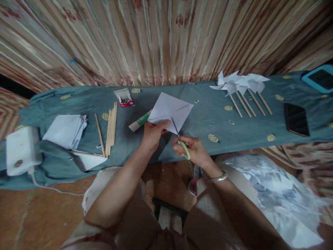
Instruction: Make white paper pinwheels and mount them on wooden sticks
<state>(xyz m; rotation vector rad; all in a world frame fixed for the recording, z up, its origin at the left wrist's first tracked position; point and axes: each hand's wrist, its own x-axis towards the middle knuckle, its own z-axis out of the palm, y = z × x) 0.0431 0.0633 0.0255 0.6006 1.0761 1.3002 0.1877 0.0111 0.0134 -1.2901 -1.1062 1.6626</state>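
Paper (173, 106) sits over the counter (203, 119), pinched by my left hand (155, 132), seemingly to steady it where the scissors (185, 148), gripped in my right hand (194, 149), meet its near corner.

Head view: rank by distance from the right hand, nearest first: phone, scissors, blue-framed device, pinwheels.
1. Scissors: in the right hand.
2. Pinwheels: right of it, along the cloth's far edge.
3. Phone: farther right.
4. Blue-framed device: far right corner.
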